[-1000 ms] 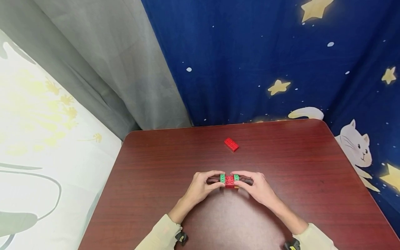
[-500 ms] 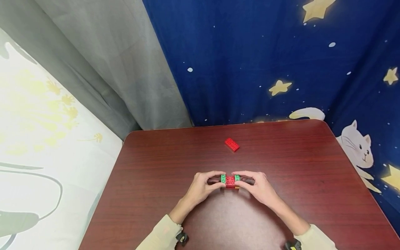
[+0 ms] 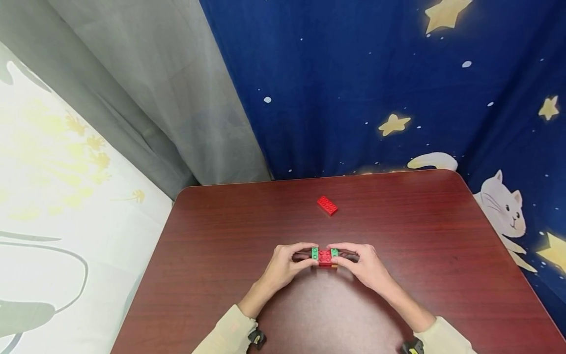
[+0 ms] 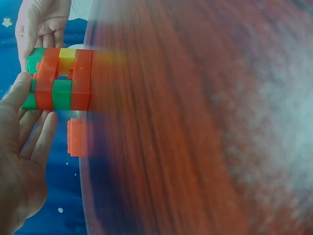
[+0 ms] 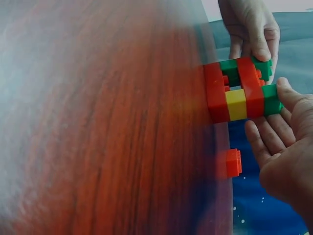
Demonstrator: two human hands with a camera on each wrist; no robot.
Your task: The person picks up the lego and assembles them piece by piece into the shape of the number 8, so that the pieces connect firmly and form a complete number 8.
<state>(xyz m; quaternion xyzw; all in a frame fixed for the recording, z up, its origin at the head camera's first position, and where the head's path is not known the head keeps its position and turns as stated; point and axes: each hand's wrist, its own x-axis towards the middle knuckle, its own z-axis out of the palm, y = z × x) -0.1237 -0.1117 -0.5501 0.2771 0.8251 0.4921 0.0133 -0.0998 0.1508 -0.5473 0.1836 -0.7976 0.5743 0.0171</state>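
Observation:
On the table stands a stack of toy building blocks. Its bottom red block (image 4: 81,81) carries a green block (image 4: 62,94) on the left and a yellow block (image 5: 236,105) on the right. Over these lies a second red block (image 3: 325,256), topped by a green block at each end. My left hand (image 3: 283,264) pinches the left top green block (image 3: 315,253) between thumb and fingers. The right top green block (image 3: 334,252) is pinched by my right hand (image 3: 368,265) in the same way. A gap shows between the lower green and yellow blocks.
A loose red block (image 3: 327,205) lies studs up beyond the stack, toward the far edge of the brown table (image 3: 230,221). Behind the table hang a blue star-patterned curtain (image 3: 345,98) and a grey curtain (image 3: 177,98).

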